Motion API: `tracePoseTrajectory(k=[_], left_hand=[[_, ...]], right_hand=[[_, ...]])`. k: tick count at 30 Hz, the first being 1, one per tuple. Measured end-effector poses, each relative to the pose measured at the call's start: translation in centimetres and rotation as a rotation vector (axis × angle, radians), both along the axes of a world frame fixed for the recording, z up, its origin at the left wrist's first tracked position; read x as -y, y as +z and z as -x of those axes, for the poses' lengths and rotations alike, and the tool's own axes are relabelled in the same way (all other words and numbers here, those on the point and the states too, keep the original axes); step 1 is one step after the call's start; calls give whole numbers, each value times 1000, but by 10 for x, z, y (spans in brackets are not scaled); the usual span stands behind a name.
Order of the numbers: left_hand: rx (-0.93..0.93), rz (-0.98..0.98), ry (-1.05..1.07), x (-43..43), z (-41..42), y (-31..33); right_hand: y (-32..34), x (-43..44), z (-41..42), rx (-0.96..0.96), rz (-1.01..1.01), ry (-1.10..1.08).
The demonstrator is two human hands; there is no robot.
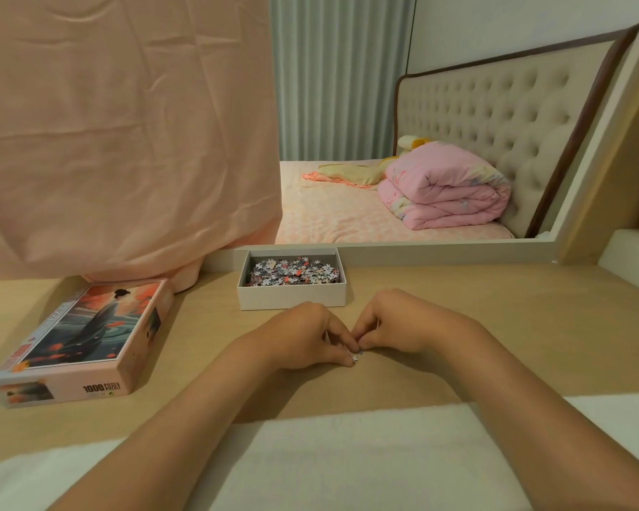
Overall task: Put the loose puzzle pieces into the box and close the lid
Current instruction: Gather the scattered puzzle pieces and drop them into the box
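Note:
An open white box (292, 295) stands at the back of the wooden table (495, 319), with several loose puzzle pieces (292, 272) heaped inside. Its lid (85, 333), printed with a figure in a grey robe, lies face up to the left. My left hand (307, 335) and my right hand (388, 324) meet just in front of the box, fingertips pressed down on the table. A few small puzzle pieces (355, 357) show between the fingertips. Both hands are curled over them; most of what they cover is hidden.
A mirror (421, 142) rises behind the table and reflects a bed with a folded pink quilt. A pink cloth (126, 142) drapes over the mirror's left part and touches the table behind the lid. A white towel (347, 455) lies along the near edge.

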State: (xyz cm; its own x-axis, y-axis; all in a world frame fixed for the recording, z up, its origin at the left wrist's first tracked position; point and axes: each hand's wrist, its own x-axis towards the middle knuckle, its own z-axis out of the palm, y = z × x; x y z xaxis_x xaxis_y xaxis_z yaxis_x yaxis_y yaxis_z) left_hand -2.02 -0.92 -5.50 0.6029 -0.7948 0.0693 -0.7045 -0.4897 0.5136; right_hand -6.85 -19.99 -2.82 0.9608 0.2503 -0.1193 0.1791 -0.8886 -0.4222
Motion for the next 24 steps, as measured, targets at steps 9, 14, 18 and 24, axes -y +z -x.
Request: tracePoseTrajectory(k=[9, 14, 18, 24], left_hand=[[-11, -73, 31, -1, 1, 3], [-88, -88, 62, -10, -6, 6], [-85, -52, 91, -17, -13, 8], [-85, -48, 98, -25, -17, 10]], right_hand=[[2, -2, 1, 1, 9, -21], [0, -5, 1, -12, -24, 30], [-2, -13, 1, 19, -8, 51], [3, -17, 6, -32, 6, 26]])
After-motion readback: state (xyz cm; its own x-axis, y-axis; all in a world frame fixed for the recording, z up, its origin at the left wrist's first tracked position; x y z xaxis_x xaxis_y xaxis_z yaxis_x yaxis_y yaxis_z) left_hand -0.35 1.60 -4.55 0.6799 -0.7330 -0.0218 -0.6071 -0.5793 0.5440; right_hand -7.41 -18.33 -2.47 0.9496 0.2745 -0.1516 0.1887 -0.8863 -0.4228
